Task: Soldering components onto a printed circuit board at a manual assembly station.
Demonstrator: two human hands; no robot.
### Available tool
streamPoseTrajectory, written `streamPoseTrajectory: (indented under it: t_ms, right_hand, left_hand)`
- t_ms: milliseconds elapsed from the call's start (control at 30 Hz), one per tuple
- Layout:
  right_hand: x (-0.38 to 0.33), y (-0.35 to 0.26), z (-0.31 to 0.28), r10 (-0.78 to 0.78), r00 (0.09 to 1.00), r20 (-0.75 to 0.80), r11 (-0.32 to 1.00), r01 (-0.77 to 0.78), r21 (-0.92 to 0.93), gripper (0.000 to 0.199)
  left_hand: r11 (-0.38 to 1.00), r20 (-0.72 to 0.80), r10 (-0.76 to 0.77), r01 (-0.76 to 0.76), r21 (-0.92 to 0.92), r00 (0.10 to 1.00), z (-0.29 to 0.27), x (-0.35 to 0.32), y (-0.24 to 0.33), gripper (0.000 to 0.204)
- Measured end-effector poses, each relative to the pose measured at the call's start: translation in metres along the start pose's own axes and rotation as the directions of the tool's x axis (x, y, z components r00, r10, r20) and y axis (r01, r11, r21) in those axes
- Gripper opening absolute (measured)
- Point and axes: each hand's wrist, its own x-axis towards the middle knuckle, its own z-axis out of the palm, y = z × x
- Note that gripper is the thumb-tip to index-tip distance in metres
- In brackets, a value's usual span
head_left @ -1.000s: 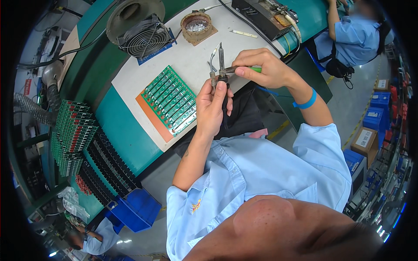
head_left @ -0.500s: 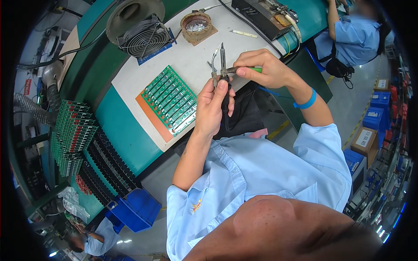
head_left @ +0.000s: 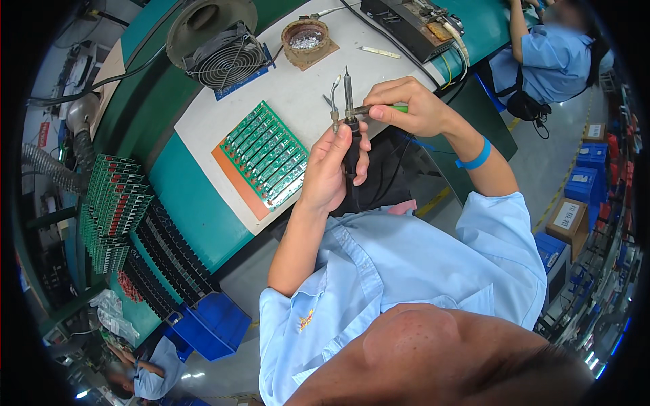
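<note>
My left hand is closed round the black handle of a soldering iron, whose thin metal tip points away from me. Beside the shaft rises a bent thin metal tube, its base at my left thumb. In my right hand are green-handled pliers; their jaws meet the iron's metal collar just above the grip, though whether they clamp it I cannot tell. To the left of my hands, a green panel of several circuit boards lies on an orange-brown sheet.
Farther back stand a fan, a round solder pot and a black box with cables. At left are stacked green boards, black strips and a blue bin. One co-worker sits at right, another lower left.
The iron and tube have turned slightly in my left hand, and its fingers have shifted a little round the handle. My right hand with the pliers has hardly moved.
</note>
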Motion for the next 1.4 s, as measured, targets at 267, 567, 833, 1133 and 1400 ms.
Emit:
streamPoseTrajectory:
  t_ms: [267, 567, 833, 1133, 1400]
  right_hand:
    - [0.005, -0.013, -0.004, -0.018, 0.997, -0.07, 0.972, 0.001, -0.234, 0.019]
    - [-0.007, -0.049, -0.008, 0.061, 0.995, -0.074, 0.917, -0.085, -0.39, 0.02]
    - [-0.004, -0.055, -0.004, 0.16, 0.987, -0.006, 0.911, -0.15, -0.385, 0.021]
    - [0.003, -0.023, 0.001, 0.074, 0.996, 0.048, 0.993, -0.069, -0.091, 0.02]
    - [0.001, -0.019, 0.038, 0.322, 0.927, -0.194, 0.943, -0.333, -0.027, 0.029]
  left_hand:
    - [0.998, -0.128, 0.06, -0.064, -0.026, 0.99, 0.011, 0.0, 0.001, 0.026]
    - [0.762, -0.231, 0.447, -0.233, 0.604, 0.864, 0.019, 0.007, -0.019, 0.017]
    - [0.634, -0.178, 0.459, -0.181, 0.752, 0.87, 0.012, 0.006, -0.02, 0.019]
    - [0.999, -0.046, 0.035, -0.036, -0.014, 0.998, 0.004, -0.003, -0.001, 0.025]
    - [0.955, -0.16, 0.284, -0.264, 0.136, 0.945, -0.005, -0.036, -0.013, 0.032]
